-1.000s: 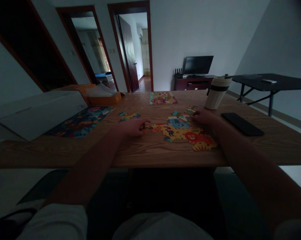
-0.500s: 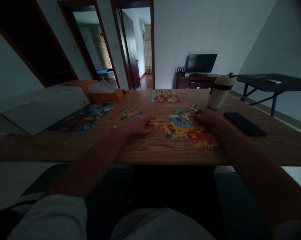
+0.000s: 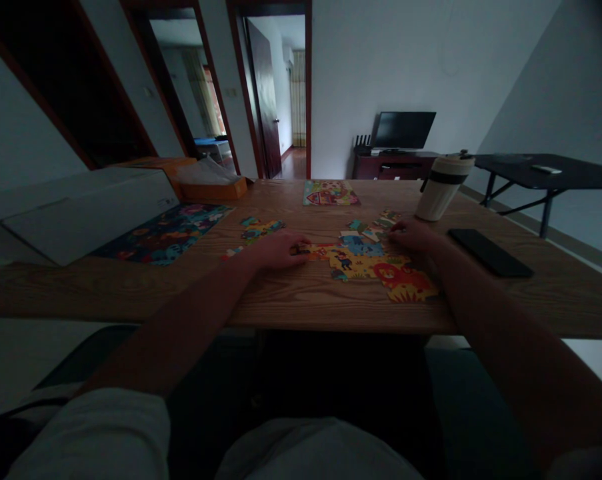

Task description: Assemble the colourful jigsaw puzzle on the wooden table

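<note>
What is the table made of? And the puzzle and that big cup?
The table looks like wood or wood veneer: brown grain lines, matte. The puzzle seems printed cardboard: flat, colourful, interlocking pieces. The cup is probably plastic or coated metal: smooth, pale, with a dark band.

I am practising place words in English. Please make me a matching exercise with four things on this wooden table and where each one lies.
Things:
1. tumbler
2. phone
3. tissue box
4. lion puzzle

Places:
A. flat near the right end of the table, beside the right forearm
B. far left part of the table, behind the dark puzzle board
C. between the left hand and the right hand
D. upright, beyond the right hand

Pairs: 1-D, 2-A, 3-B, 4-C
</note>
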Available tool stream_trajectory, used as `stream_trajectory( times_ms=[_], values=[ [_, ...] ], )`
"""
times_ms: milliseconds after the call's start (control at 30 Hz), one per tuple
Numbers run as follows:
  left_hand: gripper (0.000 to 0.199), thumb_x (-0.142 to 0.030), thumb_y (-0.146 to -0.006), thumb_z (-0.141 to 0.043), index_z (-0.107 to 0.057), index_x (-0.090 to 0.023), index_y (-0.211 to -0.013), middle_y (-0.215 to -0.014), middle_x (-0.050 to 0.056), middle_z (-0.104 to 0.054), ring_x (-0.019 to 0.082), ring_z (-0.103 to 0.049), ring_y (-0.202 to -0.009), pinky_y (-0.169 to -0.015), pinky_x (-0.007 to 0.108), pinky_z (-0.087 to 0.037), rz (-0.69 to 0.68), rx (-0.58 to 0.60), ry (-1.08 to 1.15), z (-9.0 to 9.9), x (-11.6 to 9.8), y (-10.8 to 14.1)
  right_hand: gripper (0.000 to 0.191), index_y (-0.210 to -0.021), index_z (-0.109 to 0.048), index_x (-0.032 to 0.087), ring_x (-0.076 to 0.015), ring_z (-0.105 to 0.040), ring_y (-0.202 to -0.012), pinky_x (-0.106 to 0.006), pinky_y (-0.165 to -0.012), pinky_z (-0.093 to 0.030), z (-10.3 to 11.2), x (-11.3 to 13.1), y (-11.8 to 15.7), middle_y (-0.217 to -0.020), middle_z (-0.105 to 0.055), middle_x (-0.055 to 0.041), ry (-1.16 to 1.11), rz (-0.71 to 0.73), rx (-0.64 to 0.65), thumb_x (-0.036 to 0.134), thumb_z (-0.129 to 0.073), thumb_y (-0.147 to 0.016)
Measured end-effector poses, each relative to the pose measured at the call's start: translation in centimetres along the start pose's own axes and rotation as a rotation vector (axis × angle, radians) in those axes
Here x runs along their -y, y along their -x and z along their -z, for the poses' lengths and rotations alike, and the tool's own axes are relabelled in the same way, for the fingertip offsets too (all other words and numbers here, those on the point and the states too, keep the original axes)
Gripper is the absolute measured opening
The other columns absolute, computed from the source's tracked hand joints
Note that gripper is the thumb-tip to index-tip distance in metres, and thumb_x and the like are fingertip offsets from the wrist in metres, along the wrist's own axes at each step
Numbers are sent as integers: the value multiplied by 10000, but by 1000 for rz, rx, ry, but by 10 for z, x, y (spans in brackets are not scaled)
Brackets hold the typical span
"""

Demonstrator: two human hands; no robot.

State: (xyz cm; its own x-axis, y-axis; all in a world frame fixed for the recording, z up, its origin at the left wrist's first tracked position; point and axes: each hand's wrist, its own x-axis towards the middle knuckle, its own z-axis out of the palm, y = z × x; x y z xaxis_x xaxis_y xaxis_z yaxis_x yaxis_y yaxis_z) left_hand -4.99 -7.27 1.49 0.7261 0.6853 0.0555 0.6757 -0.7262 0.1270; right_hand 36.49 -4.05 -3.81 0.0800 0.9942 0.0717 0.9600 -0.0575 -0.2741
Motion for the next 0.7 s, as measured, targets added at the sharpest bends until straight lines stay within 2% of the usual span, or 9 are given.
stream_trajectory(
  times_ms=[167,533,700],
  values=[
    [448,-493,-952,-568,-711,-184,-1243,-1313,118,-683,258,-621,-1189,-1047,353,-430,-53,40,-12,-1,8,-4,278,-1121,-741,201,-287,-711,-936,-390,-839,-557,1,2,1,-1084,-750,-142,4,-6,6,363,-622,-929],
    [437,-482,-980,-518,-707,-255,-1303,-1375,67,-667,233,-612,-1220,-1076,329,-405,-72,77,-20,-1,11,-5,235,-1057,-752,230,-303,-703,-975,-395,-875,-550,-3,-3,-3,-1057,-750,-129,-24,-20,-7,387,-653,-911],
    [473,-462,-1001,-477,-677,-206,-1345,-1411,107,-637,237,-593,-1257,-1100,330,-385,-84,93,-55,1,10,-4,251,-1073,-752,237,-306,-702,-958,-388,-847,-555,-3,-2,-1,-1023,-756,-126,-13,-15,-20,391,-658,-899]
  ],
)
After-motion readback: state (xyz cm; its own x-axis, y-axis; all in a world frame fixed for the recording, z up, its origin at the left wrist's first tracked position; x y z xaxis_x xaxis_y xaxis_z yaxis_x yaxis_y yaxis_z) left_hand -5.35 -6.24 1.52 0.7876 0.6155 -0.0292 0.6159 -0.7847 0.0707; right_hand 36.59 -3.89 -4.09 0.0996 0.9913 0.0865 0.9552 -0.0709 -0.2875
